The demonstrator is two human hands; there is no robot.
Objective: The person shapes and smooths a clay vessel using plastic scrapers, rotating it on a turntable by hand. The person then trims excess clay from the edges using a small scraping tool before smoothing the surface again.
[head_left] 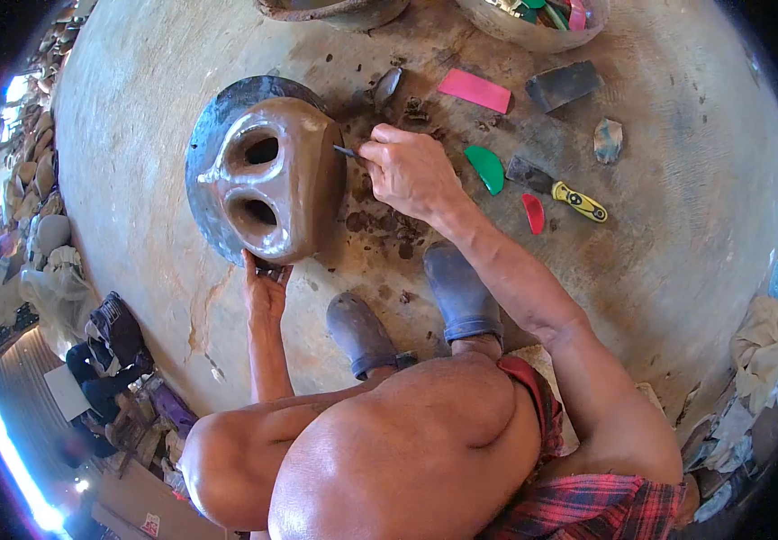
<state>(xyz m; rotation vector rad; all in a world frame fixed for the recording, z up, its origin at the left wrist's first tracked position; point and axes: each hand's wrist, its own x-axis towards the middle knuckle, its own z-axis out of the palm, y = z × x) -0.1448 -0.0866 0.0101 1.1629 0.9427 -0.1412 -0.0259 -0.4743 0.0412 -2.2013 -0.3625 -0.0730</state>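
Note:
A wet brown clay stove with two dark oval openings sits on a round grey board. My left hand is at the near edge of the board, its fingers curled around the rim just below the clay; some fingertips are hidden. On the other side, my right hand pinches a thin dark tool. The tip of this tool meets the clay wall's right side. Most of its length is hidden inside my fingers.
Right of the clay lie a pink block, a dark block, a green scraper, a red piece and a yellow-handled putty knife. Clay scraps dot the floor. Two basins stand at the top.

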